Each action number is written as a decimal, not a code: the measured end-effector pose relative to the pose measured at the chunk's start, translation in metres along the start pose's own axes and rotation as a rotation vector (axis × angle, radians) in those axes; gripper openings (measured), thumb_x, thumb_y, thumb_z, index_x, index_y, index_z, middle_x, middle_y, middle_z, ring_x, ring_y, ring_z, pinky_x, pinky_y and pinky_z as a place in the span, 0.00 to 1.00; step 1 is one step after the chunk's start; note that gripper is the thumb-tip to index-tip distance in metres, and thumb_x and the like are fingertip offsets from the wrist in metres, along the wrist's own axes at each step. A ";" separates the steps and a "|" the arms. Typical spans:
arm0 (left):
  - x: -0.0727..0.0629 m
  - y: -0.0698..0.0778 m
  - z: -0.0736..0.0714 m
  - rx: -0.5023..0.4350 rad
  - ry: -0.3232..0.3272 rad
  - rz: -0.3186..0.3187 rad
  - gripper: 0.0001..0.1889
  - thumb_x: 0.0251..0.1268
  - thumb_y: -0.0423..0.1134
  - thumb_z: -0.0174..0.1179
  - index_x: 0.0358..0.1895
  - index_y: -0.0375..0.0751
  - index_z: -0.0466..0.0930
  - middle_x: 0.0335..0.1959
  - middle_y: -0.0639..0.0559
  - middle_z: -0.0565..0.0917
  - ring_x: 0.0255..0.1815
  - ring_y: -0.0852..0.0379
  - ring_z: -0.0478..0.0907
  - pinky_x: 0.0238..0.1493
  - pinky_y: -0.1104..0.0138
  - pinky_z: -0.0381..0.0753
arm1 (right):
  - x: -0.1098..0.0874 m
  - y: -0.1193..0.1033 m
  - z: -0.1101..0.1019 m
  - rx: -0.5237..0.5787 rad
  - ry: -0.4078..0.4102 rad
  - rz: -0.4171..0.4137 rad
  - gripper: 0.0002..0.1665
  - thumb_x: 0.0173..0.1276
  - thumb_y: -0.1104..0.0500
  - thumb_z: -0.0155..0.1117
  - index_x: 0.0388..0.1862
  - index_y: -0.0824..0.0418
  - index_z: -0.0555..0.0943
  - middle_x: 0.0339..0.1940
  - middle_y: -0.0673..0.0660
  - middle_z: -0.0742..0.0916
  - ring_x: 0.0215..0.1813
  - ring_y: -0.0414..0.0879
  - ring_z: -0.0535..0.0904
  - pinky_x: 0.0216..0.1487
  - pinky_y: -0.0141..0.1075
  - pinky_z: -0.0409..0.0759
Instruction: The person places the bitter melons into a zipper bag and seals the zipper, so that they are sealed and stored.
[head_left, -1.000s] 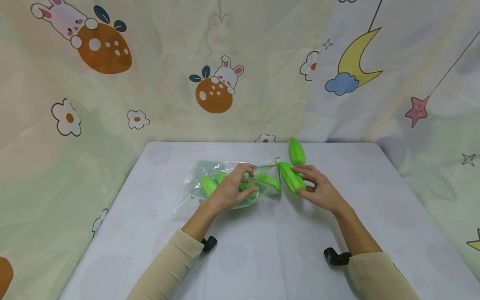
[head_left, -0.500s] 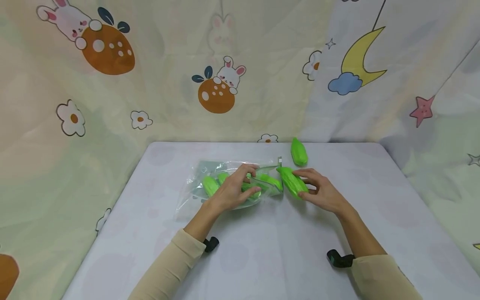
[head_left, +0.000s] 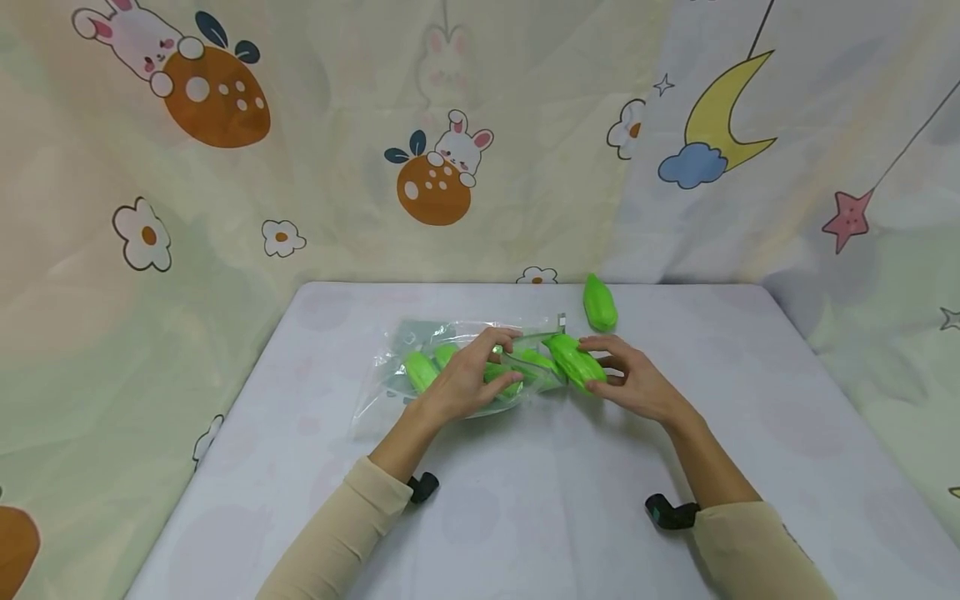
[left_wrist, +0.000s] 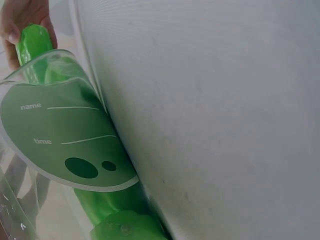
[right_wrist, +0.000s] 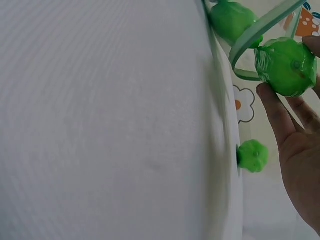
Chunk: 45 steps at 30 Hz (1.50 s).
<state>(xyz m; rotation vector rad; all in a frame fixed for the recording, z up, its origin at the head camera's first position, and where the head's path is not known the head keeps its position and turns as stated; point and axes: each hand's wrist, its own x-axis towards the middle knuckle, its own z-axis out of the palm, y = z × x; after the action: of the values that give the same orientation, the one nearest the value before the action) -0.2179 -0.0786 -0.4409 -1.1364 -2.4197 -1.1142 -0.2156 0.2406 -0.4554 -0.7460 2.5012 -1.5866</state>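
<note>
A clear zip bag (head_left: 414, 333) with a green printed label lies on the table, several bright green ridged gourds (head_left: 420, 372) inside it. My left hand (head_left: 467, 377) grips the bag near its mouth, thumb toward me and fingers on the far side. With fingers and thumb my right hand (head_left: 637, 380) pinches another green ridged gourd (head_left: 576, 362) by its right end. That gourd's far tip overlaps the bag's mouth. From the right wrist, the held gourd (right_wrist: 286, 67) shows end-on beside the pale green zip rim (right_wrist: 245, 45), which stands parted.
One more green gourd (head_left: 600, 303) lies at the table's back edge, behind the right hand. A white cloth covers the table (head_left: 510, 517). A patterned curtain (head_left: 337, 133) hangs right behind it. Black wrist cameras (head_left: 671, 512) stick out from both sleeves.
The held gourd first came slightly toward me, then went left until its tip overlapped the bag's mouth. My left hand keeps its grip on the bag.
</note>
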 end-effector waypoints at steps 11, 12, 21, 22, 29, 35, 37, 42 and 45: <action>0.000 0.000 0.000 -0.017 -0.007 0.010 0.21 0.69 0.40 0.69 0.54 0.42 0.67 0.70 0.46 0.75 0.51 0.49 0.86 0.54 0.65 0.84 | 0.007 0.003 0.011 -0.020 -0.025 0.019 0.36 0.64 0.60 0.77 0.70 0.55 0.75 0.68 0.58 0.75 0.64 0.63 0.78 0.56 0.34 0.82; 0.000 0.000 0.000 -0.021 -0.007 0.011 0.21 0.69 0.40 0.69 0.54 0.41 0.67 0.70 0.46 0.75 0.51 0.49 0.86 0.54 0.65 0.84 | 0.008 0.003 0.012 -0.026 -0.024 0.019 0.36 0.64 0.59 0.78 0.70 0.55 0.75 0.69 0.59 0.76 0.64 0.62 0.78 0.57 0.34 0.82; 0.002 0.000 0.001 -0.021 0.009 0.031 0.22 0.69 0.40 0.70 0.56 0.38 0.68 0.67 0.46 0.76 0.49 0.48 0.86 0.52 0.58 0.86 | 0.009 0.004 0.014 -0.030 -0.017 0.004 0.32 0.65 0.58 0.78 0.67 0.57 0.77 0.64 0.56 0.81 0.63 0.55 0.78 0.57 0.35 0.83; 0.003 0.000 0.002 -0.019 0.011 0.032 0.22 0.68 0.40 0.70 0.55 0.38 0.68 0.67 0.46 0.77 0.49 0.48 0.86 0.52 0.58 0.86 | 0.009 0.005 0.014 -0.030 -0.017 -0.001 0.32 0.65 0.58 0.77 0.67 0.57 0.77 0.64 0.57 0.81 0.63 0.55 0.78 0.57 0.35 0.83; 0.002 0.000 0.003 -0.018 0.025 0.038 0.20 0.68 0.39 0.71 0.52 0.40 0.68 0.67 0.46 0.77 0.48 0.50 0.86 0.52 0.61 0.85 | 0.009 0.005 0.015 -0.041 -0.008 -0.018 0.31 0.65 0.60 0.77 0.66 0.59 0.79 0.65 0.60 0.81 0.62 0.58 0.79 0.58 0.41 0.83; 0.002 0.000 0.004 -0.031 0.007 0.028 0.21 0.67 0.40 0.71 0.53 0.41 0.68 0.68 0.47 0.77 0.50 0.51 0.86 0.54 0.67 0.83 | 0.012 0.006 0.017 -0.061 -0.016 -0.016 0.31 0.67 0.59 0.76 0.67 0.61 0.78 0.64 0.59 0.83 0.63 0.55 0.79 0.58 0.42 0.84; 0.002 0.000 0.004 -0.031 0.002 0.023 0.20 0.68 0.40 0.70 0.53 0.42 0.68 0.68 0.49 0.77 0.50 0.52 0.86 0.55 0.68 0.83 | 0.013 0.007 0.017 -0.061 -0.018 -0.012 0.31 0.67 0.58 0.76 0.67 0.61 0.78 0.63 0.59 0.83 0.63 0.55 0.79 0.58 0.41 0.83; 0.003 0.000 0.005 -0.040 0.008 0.037 0.21 0.67 0.40 0.71 0.52 0.41 0.68 0.68 0.49 0.77 0.50 0.50 0.86 0.55 0.67 0.83 | 0.016 0.005 0.018 -0.049 -0.037 -0.023 0.29 0.66 0.60 0.76 0.65 0.60 0.79 0.63 0.59 0.82 0.62 0.59 0.80 0.58 0.45 0.84; 0.004 0.000 0.005 -0.040 0.011 0.042 0.21 0.67 0.40 0.71 0.52 0.42 0.68 0.68 0.48 0.77 0.50 0.51 0.86 0.55 0.67 0.83 | 0.018 0.003 0.017 -0.039 -0.052 -0.036 0.29 0.66 0.62 0.75 0.65 0.61 0.78 0.63 0.60 0.81 0.63 0.61 0.79 0.59 0.47 0.83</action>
<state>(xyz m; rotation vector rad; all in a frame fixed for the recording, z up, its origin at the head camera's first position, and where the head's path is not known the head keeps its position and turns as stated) -0.2203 -0.0722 -0.4425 -1.1849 -2.3642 -1.1572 -0.2268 0.2194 -0.4629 -0.8317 2.5025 -1.5128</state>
